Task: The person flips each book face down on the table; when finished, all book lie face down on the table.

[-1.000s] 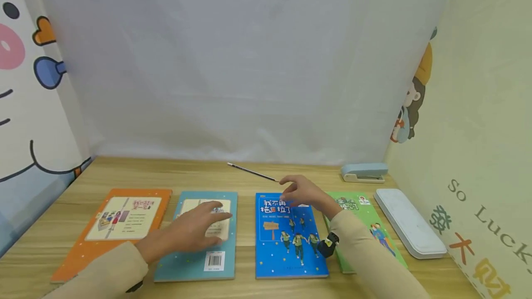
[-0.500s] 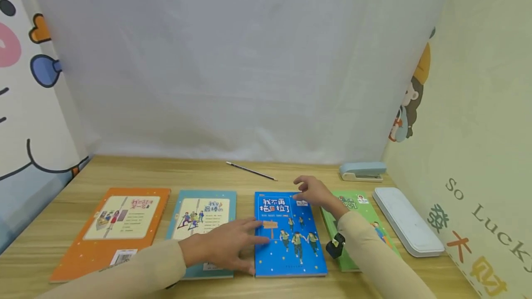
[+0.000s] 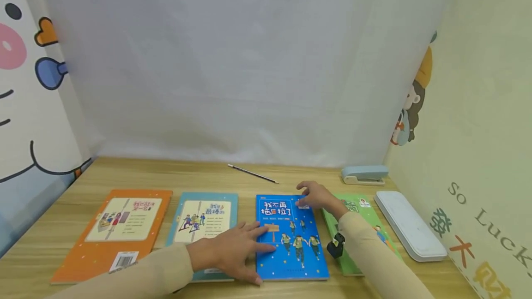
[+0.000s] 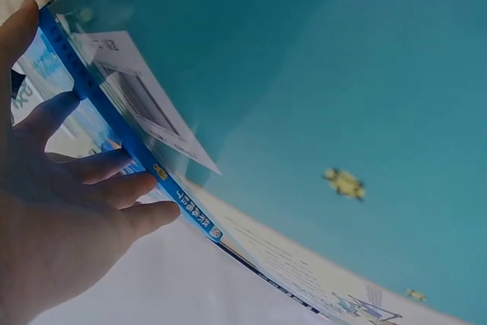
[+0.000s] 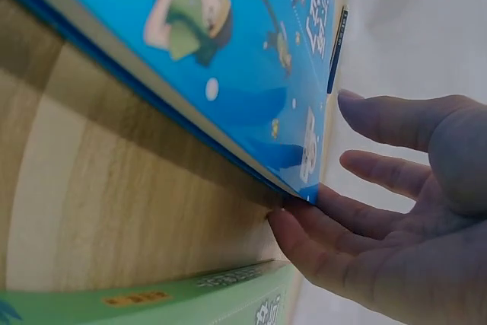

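A blue book [image 3: 291, 262] with a cartoon cover lies on the wooden table in front of me. Along its left edge my left hand [image 3: 234, 250] is spread, fingers fairly straight. In the left wrist view those fingertips meet the blue spine [image 4: 114, 119], with the thumb near one end. My right hand [image 3: 320, 197] is at the book's far right corner. Loosely bent fingers touch that corner in the right wrist view, while the thumb [image 5: 388, 119] stays apart from it. Left of the blue book lies a teal book [image 3: 203, 202], partly under my left hand and sleeve.
An orange book [image 3: 104, 248] lies at the left. A green book [image 3: 351, 253] sits right of the blue one, partly covered by my right sleeve. Farther right is a white case [image 3: 409, 225]. Behind the books lie a pencil [image 3: 253, 173] and a blue stapler [image 3: 365, 174].
My left hand has moved right, from over the teal book to the blue book's left edge. My right hand has shifted slightly right to the far right corner. The books have stayed put.
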Tool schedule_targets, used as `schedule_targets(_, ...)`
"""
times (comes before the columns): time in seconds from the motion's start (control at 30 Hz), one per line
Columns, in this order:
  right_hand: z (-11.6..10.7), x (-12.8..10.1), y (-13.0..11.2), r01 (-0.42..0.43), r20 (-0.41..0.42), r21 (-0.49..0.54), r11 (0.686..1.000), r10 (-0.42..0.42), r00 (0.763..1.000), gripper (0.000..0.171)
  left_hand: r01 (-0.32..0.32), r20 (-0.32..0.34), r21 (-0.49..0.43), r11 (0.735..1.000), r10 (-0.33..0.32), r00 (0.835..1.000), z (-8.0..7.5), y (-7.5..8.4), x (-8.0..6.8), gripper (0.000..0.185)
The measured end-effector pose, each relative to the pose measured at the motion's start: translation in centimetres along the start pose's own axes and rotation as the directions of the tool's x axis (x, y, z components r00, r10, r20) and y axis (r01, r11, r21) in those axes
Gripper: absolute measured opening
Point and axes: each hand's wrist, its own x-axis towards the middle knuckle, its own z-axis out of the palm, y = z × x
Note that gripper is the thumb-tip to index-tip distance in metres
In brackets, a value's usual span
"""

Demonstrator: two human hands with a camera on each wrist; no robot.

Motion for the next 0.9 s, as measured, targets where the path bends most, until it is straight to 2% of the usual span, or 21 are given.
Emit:
schedule_targets(0.23,0.1,0.4,0.0,-0.003,-0.013,0.07,0.998,0.003,1.0,0.048,0.01,-0.002,0.012,1.0,-0.01,1.0,0.0,0.2,0.0,0.069)
schedule_targets(0.37,-0.1,0.7,0.2,0.0,-0.016,0.149,0.989,0.003,1.0,0.047,0.006,-0.005,0.014,1.0,-0.006,1.0,0.0,0.2,0.1,0.068)
schedule_targets(0.53,-0.9,0.9,0.3,-0.017,-0.033,0.27,0.963,0.027,0.999,0.046,0.002,-0.016,0.029,1.0,-0.001,1.0,-0.3,0.2,0.2,0.068)
schedule_targets(0.7,-1.3,0.7,1.1,-0.017,0.022,0.387,0.922,0.009,1.0,0.048,0.009,-0.012,0.017,1.0,-0.009,1.0,-0.2,0.2,0.1,0.068)
schedule_targets(0.9,-1.4,0.4,2.2,-0.058,0.11,0.449,0.892,0.009,0.994,0.051,0.001,-0.011,0.014,1.0,-0.001,1.0,0.0,0.3,0.1,0.067)
